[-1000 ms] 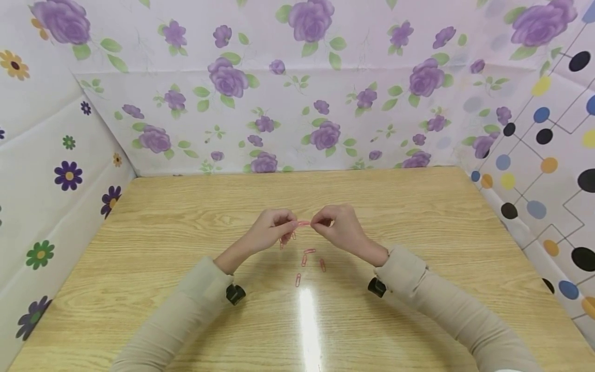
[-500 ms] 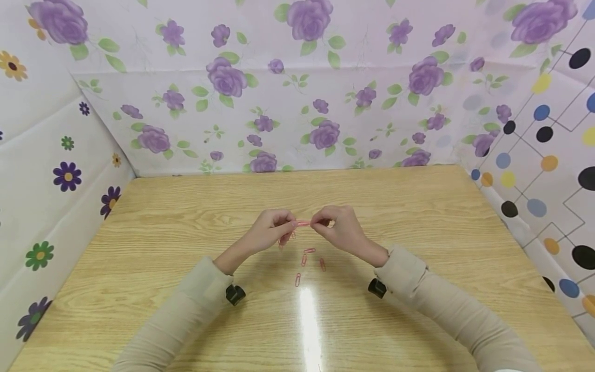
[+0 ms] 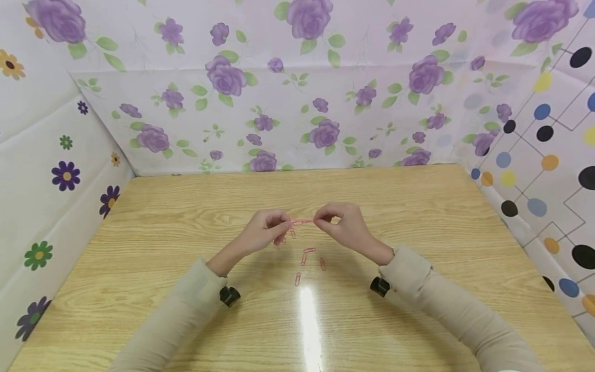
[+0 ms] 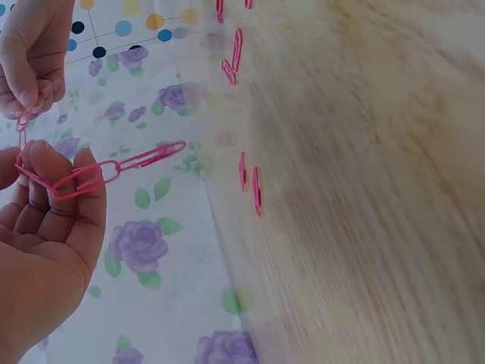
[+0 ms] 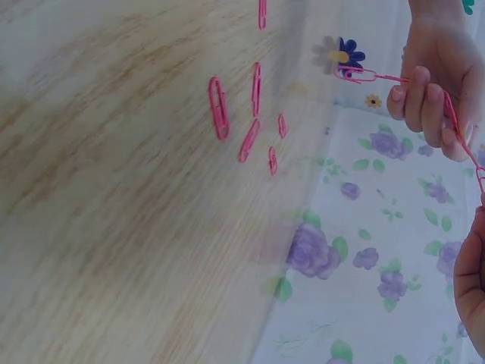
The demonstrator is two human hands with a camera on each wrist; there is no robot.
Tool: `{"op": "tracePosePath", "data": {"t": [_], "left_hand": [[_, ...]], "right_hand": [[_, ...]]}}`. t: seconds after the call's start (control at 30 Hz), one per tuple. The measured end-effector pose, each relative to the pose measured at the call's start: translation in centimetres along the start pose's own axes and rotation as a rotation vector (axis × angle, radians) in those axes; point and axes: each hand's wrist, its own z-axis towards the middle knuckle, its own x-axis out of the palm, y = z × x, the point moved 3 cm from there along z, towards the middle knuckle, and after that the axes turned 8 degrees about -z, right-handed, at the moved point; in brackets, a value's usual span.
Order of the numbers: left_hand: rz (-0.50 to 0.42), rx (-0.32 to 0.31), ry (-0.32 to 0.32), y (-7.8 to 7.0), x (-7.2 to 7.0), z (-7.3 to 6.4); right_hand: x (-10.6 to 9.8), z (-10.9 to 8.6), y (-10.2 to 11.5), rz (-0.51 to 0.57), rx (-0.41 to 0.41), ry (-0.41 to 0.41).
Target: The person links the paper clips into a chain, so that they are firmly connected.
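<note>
Between both hands, above the table, a chain of linked pink paper clips (image 3: 303, 222) is stretched. My left hand (image 3: 264, 231) pinches the chain between thumb and index finger. In the left wrist view the rest of the chain (image 4: 151, 155) runs across the left fingers, its free end sticking out past them. My right hand (image 3: 345, 226) pinches the clip at the other end, its fingertips covering part of it. The right wrist view shows the hanging end of the chain (image 5: 356, 74) beyond the left fingers, with only an edge of the right hand (image 5: 471, 277) in sight.
Several loose pink paper clips (image 3: 323, 264) lie on the wooden table (image 3: 186, 330) below and in front of the hands. A floral cloth (image 3: 186, 103) hangs along the table's back edge, with patterned cloths on both sides.
Both hands have drawn slightly apart, left hand leftward and right hand rightward. More of the paper clip chain now shows between them. The loose clips lie as before.
</note>
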Motion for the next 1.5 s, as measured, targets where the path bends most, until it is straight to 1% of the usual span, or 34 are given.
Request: {"op": "tracePosePath", "data": {"t": [0.17, 0.27, 0.33, 0.5, 0.6, 0.67, 0.73, 0.83, 0.93, 1.03, 1.17, 1.27, 1.37, 1.5], "left_hand": [[0.05, 0.026, 0.016, 0.0, 0.0, -0.2], [0.096, 0.069, 0.031, -0.2, 0.2, -0.2], [0.128, 0.117, 0.036, -0.4, 0.4, -0.1], [0.218, 0.232, -0.002, -1.0, 0.8, 0.0], [0.267, 0.28, -0.037, -1.4, 0.9, -0.1], [0.281, 0.296, -0.051, -1.4, 0.9, -0.2], [0.276, 0.297, -0.054, -1.4, 0.8, -0.2], [0.239, 0.286, -0.04, -1.2, 0.7, -0.3], [0.192, 0.268, -0.016, -1.1, 0.5, -0.5], [0.162, 0.237, 0.003, -0.9, 0.3, -0.8], [0.138, 0.175, 0.02, -0.7, 0.1, -1.1], [0.119, 0.15, 0.028, -0.6, 0.1, -1.2], [0.125, 0.158, 0.029, -0.6, 0.1, -1.3], [0.143, 0.18, 0.022, -0.7, 0.1, -1.3]], "right_hand": [[0.1, 0.6, 0.6, 0.021, -0.088, -0.032], [0.4, 0.9, 0.8, 0.025, -0.121, -0.033], [0.6, 0.9, 0.8, 0.023, -0.123, -0.026], [1.1, 1.0, 0.7, 0.022, -0.112, -0.008], [1.2, 1.0, 0.8, 0.02, -0.112, -0.007], [1.2, 1.0, 0.9, 0.016, -0.11, -0.007], [1.3, 1.1, 1.0, 0.015, -0.1, -0.003], [1.4, 1.1, 1.1, 0.032, -0.085, 0.02], [1.4, 1.1, 1.1, 0.068, -0.075, 0.056], [1.3, 1.0, 0.8, 0.088, -0.055, 0.086], [1.0, 0.6, -0.1, 0.061, 0.0, 0.138], [0.8, 0.2, -0.7, 0.031, 0.036, 0.195], [0.7, -0.4, -1.2, 0.008, 0.056, 0.242], [0.6, -1.1, -2.0, -0.025, 0.054, 0.321]]}}
